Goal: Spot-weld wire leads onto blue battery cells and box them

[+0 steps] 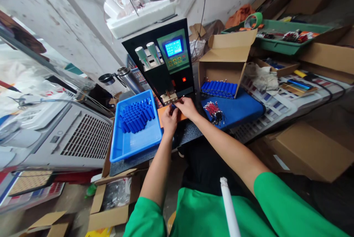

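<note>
My left hand [169,119] and my right hand [186,107] are close together at the front of a black machine [162,78] with a lit blue display. Both have bent, closed fingers just below the machine's small metal tips, over an orange block [163,111]. What they grip is too small and hidden to name. Left of them, a blue tray [135,147] holds many blue cylinders [137,115]. More blue cylinders [219,88] stand in an open cardboard box [224,71] to the right. A bundle of red and black wires [214,112] lies on a blue mat [246,109].
Behind the tray stand a metal flask [129,78] and a black cup [107,79]. A green tray [287,47] with wires and tape is at the back right. Cardboard boxes [312,148] sit low right and low left. A white stick [229,207] rises before my shirt.
</note>
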The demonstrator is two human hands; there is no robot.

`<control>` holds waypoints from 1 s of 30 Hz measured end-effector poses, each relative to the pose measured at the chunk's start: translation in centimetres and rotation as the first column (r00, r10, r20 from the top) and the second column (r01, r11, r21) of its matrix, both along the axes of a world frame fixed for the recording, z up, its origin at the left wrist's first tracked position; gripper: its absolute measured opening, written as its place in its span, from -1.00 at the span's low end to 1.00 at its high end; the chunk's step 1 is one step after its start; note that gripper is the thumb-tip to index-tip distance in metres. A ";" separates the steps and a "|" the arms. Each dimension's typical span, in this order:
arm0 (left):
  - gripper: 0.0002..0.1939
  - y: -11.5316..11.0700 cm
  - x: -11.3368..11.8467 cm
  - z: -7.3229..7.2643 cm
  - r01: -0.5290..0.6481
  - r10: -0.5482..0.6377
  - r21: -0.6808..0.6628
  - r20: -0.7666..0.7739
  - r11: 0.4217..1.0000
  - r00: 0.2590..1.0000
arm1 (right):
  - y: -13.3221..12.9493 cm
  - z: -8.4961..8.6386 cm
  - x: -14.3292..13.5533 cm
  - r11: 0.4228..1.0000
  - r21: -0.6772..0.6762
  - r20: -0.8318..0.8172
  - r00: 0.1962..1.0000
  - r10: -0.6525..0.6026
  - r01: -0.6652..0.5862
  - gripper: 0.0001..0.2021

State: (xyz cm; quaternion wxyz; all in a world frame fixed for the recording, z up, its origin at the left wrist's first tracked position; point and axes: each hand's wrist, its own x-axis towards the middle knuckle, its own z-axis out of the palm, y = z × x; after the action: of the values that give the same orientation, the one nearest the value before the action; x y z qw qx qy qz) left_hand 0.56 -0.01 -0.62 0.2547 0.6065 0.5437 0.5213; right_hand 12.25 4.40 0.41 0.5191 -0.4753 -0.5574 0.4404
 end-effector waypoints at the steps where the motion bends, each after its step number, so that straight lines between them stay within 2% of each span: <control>1: -0.68 0.0 0.0 0.1 -0.008 0.008 -0.001 -0.008 1.000 1.000 | 0.0 0.1 0.0 1.000 -0.003 -0.002 1.000 -0.002 0.002 -0.85; 8: -0.68 0.0 0.0 -0.1 -0.003 0.004 -0.018 0.006 1.000 1.000 | 0.0 0.1 0.1 1.000 -0.011 -0.013 1.000 -0.005 0.005 -0.85; 15: -0.69 0.1 0.1 -0.3 -0.003 0.003 0.019 0.021 1.000 1.000 | -0.6 0.0 1.0 0.999 0.010 -0.005 0.999 0.032 -0.032 -0.88; 23: -0.80 0.2 0.0 -0.3 0.014 -0.014 0.027 -0.021 1.000 1.000 | -2.3 0.7 2.8 0.998 0.047 0.166 0.986 0.033 -0.041 -0.83; 27: -0.84 0.3 0.0 -0.1 0.012 -0.011 0.023 -0.026 1.000 1.000 | -2.1 0.2 2.8 0.998 0.051 0.150 0.988 0.033 -0.041 -0.83; 30: -0.77 0.3 -0.4 0.4 0.017 -0.018 0.019 0.037 1.000 0.999 | -1.9 -0.3 2.8 0.998 0.051 0.104 0.994 0.023 -0.029 -0.80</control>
State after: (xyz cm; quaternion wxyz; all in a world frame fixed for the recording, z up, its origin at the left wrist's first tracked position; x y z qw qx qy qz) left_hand 0.12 0.24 -0.27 0.2636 0.6037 0.5288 0.5352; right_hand 15.10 2.47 0.14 0.4958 -0.4766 -0.6010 0.4071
